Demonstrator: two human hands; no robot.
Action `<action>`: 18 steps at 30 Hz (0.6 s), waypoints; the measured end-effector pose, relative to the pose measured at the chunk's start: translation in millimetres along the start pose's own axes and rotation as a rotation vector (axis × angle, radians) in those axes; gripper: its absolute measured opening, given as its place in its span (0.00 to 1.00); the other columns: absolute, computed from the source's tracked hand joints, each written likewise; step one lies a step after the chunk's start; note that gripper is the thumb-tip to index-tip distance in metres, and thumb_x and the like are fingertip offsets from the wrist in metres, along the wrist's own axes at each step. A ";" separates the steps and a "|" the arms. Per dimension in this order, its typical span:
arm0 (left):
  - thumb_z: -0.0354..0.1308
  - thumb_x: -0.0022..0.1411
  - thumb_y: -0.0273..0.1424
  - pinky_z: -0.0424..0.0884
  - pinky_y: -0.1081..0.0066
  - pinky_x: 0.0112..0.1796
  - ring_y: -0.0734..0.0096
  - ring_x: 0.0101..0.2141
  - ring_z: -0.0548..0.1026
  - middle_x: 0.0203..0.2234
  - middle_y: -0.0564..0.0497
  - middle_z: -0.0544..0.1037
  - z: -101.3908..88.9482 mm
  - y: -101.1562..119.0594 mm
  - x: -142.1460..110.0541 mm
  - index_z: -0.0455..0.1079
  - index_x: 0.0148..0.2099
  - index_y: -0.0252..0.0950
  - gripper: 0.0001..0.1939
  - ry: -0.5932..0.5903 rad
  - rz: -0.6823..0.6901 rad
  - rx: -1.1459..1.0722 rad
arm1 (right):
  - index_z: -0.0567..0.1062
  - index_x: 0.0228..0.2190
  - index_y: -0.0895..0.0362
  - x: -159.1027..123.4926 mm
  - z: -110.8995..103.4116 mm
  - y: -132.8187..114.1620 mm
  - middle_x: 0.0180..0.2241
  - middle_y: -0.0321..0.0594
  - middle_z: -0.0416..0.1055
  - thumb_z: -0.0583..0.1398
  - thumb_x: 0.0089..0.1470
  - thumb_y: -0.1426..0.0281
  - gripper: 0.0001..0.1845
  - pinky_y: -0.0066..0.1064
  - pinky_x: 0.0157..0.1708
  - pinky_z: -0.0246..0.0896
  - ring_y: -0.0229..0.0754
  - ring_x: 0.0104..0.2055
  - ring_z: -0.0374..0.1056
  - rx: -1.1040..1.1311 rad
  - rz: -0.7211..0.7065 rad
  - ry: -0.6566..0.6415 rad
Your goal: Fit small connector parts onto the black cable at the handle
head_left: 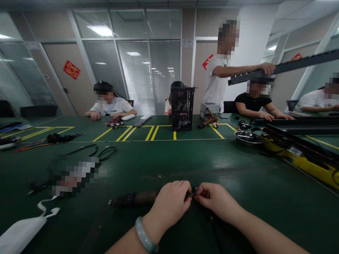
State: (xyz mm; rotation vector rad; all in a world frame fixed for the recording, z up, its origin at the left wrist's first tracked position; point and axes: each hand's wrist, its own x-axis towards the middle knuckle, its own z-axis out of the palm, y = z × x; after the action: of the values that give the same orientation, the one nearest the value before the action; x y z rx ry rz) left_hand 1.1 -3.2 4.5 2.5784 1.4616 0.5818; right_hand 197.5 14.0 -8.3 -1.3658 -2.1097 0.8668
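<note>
My left hand (pixel 173 201), with a pale green bangle at the wrist, is closed in a pinch on a small dark piece (pixel 192 193). From the other side, my right hand (pixel 220 203) pinches the same piece between thumb and fingertips. Fingers cover most of it, so its kind cannot be made out. Just left of my left hand lies a dark cylindrical tool (pixel 131 199), like an electric screwdriver, partly hidden behind that hand. Below my right hand, a thin dark cable or rod (pixel 216 234) runs toward the table's near edge.
On the green table (pixel 143 160), a black cable (pixel 108 152) and a white strap-like item (pixel 17 234) lie left. A black computer case (pixel 182 108) stands at the back. A metal bowl (pixel 247 138) and long black rails (pixel 311 144) are right. Several people work beyond; one holds a long rail.
</note>
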 end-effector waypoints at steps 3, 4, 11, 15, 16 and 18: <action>0.57 0.60 0.29 0.65 0.65 0.42 0.65 0.40 0.71 0.38 0.53 0.73 0.0 -0.2 -0.6 0.66 0.40 0.40 0.05 0.007 -0.011 0.002 | 0.76 0.29 0.56 -0.2 -0.6 -0.8 0.26 0.33 0.74 0.62 0.53 0.69 0.04 0.22 0.25 0.56 0.36 0.27 0.68 0.002 0.001 -0.002; 0.56 0.61 0.29 0.65 0.65 0.42 0.65 0.40 0.71 0.38 0.53 0.73 0.0 -0.3 -0.7 0.66 0.41 0.40 0.05 0.005 -0.013 -0.002 | 0.76 0.30 0.56 -0.4 -0.9 -1.1 0.26 0.33 0.74 0.62 0.53 0.69 0.04 0.22 0.25 0.57 0.36 0.28 0.68 0.004 0.001 -0.004; 0.54 0.62 0.29 0.66 0.66 0.40 0.66 0.39 0.72 0.37 0.53 0.74 -3.5 1.6 -0.1 0.66 0.43 0.40 0.06 -0.048 -0.017 0.005 | 0.76 0.31 0.56 -1.8 -2.4 -2.1 0.27 0.33 0.74 0.61 0.54 0.68 0.05 0.23 0.26 0.57 0.37 0.28 0.69 0.014 0.005 -0.016; 0.54 0.63 0.29 0.66 0.66 0.40 0.66 0.38 0.72 0.37 0.53 0.74 -5.7 3.4 -0.6 0.67 0.44 0.40 0.06 -0.072 -0.026 0.017 | 0.76 0.30 0.56 -1.0 -2.3 -1.9 0.27 0.33 0.74 0.61 0.54 0.68 0.05 0.23 0.25 0.57 0.37 0.28 0.68 -0.006 0.009 -0.013; 0.54 0.63 0.29 0.66 0.66 0.40 0.66 0.38 0.72 0.37 0.53 0.74 -6.0 3.6 -0.8 0.67 0.44 0.40 0.06 -0.070 -0.025 0.014 | 0.76 0.30 0.56 -0.8 -2.3 -1.8 0.27 0.33 0.74 0.61 0.54 0.68 0.05 0.23 0.26 0.57 0.37 0.28 0.68 -0.005 0.008 -0.015; 0.54 0.63 0.29 0.66 0.66 0.40 0.66 0.38 0.72 0.37 0.53 0.74 -6.4 3.6 -1.0 0.67 0.43 0.41 0.06 -0.067 -0.021 0.010 | 0.76 0.30 0.56 -0.8 -2.4 -1.8 0.27 0.33 0.74 0.61 0.54 0.68 0.04 0.23 0.26 0.58 0.37 0.29 0.69 0.003 0.009 -0.019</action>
State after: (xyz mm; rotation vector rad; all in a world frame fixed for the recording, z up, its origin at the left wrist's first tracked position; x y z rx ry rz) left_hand 1.1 -6.5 11.1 2.5606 1.4725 0.4810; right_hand 198.4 13.3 -5.4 -1.3717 -2.1170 0.8901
